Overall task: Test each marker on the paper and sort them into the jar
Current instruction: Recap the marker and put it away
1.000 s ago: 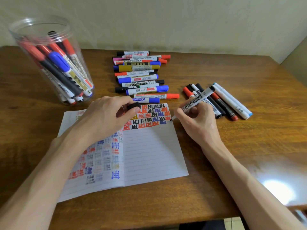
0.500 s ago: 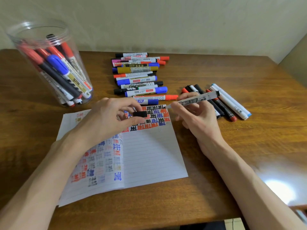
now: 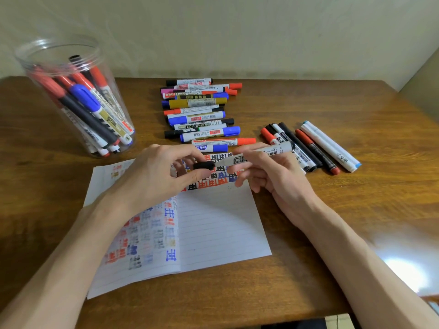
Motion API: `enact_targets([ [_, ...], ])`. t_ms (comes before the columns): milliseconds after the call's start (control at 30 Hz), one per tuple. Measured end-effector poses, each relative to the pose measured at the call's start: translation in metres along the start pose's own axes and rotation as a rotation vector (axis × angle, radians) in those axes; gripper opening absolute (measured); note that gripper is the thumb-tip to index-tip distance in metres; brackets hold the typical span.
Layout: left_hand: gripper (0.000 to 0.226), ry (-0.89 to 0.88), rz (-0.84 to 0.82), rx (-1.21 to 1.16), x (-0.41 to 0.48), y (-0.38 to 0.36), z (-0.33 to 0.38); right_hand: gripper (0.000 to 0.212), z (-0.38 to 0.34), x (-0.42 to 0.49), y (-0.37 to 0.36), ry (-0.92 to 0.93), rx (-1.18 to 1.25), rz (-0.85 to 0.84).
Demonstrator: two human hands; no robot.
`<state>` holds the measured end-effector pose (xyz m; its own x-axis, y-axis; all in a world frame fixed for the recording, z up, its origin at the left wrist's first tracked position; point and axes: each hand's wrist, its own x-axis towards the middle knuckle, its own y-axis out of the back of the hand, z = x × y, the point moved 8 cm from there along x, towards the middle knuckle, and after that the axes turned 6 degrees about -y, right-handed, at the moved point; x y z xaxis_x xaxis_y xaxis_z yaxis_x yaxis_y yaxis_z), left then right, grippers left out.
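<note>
At the far left stands the clear jar (image 3: 71, 98), open at the top, probably so that a tested marker can be dropped in with one hand. Inside it lean about ten markers with red, blue and black caps. They overlap, so I cannot give the exact number.

Next comes the left hand (image 3: 152, 176). It pinches one black cap (image 3: 203, 165) between the thumb and the fingertips, in a narrow grip. The cap meets the tip end of the white marker (image 3: 259, 154); I cannot tell if it is already pushed fully on. My judgement is that this marker is being closed so it can go to the jar.

Under both hands lies the paper (image 3: 213, 222), one open lined notebook, placed near the person for easy writing. Test marks in red, blue and black fill its far part and its left page.

Beyond the paper lies a row of markers (image 3: 199, 110), about twelve, side by side, seemingly waiting for the test.

The right hand (image 3: 273, 176) holds the white marker by the barrel, with the fingers curled around it, above the far edge of the paper.

At the right a smaller group (image 3: 308, 148) of six or seven markers lies on the table (image 3: 332, 222), kept apart from the row, perhaps as a separate sort.
</note>
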<state>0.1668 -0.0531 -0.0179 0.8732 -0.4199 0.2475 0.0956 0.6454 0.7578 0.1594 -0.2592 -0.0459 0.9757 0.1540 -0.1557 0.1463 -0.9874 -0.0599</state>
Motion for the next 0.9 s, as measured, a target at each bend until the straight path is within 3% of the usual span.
enact_targets([
  [133, 0.041, -0.001, 0.009, -0.01, 0.0, 0.0, -0.002, 0.035, 0.003, 0.0, 0.0, 0.025, -0.037, -0.027],
  [400, 0.032, -0.012, 0.026, -0.064, 0.0, 0.001, 0.003, 0.016, -0.005, 0.0, 0.004, 0.087, 0.008, -0.046],
  [567, 0.033, -0.026, 0.03, -0.074, 0.0, 0.002, 0.004, 0.017, -0.005, 0.0, 0.002, 0.099, -0.054, -0.089],
  [667, 0.038, -0.025, 0.017, -0.076, 0.0, 0.002, 0.004, 0.018, -0.005, -0.001, 0.001, 0.129, -0.129, -0.116],
  [900, 0.037, -0.052, 0.035, 0.007, 0.001, -0.002, 0.004, 0.024, -0.009, 0.0, 0.004, 0.283, -0.428, 0.019],
])
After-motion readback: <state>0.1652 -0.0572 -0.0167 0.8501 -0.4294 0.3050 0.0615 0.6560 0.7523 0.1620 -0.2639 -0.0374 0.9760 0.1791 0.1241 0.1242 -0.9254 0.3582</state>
